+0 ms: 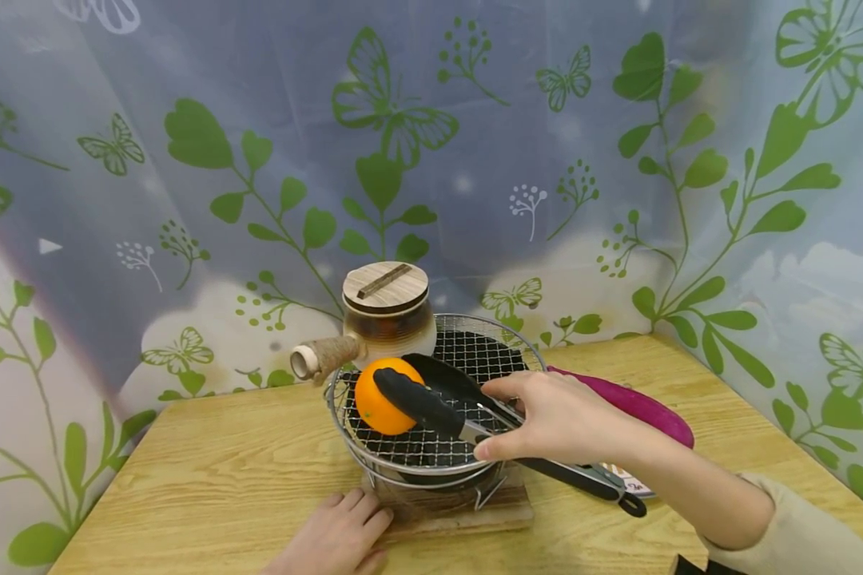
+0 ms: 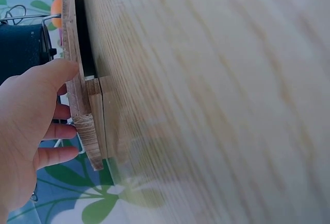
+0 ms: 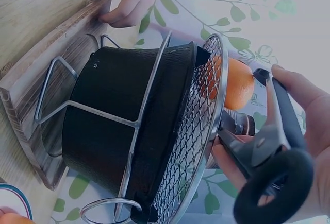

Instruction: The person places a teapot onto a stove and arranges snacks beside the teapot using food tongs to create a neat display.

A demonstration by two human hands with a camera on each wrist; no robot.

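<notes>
A: Where's the orange [image 1: 375, 409]?

B: On the left of the wire rack [image 1: 475, 351], in front of the pot [image 1: 388, 323] — round, so it could roll off if the tongs [image 1: 431, 411] close off-centre.

A: And the hands?

B: The right hand [image 1: 561, 415], by the rack's right edge, pinches the tongs; whether both tips touch the orange, I can't quite tell. The left hand [image 1: 341, 531], below the rack, holds the wooden board [image 1: 467, 511] — a slack hold (my guess) might let everything shift.

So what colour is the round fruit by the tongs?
The round fruit is bright orange; the head view shows it best.
</notes>
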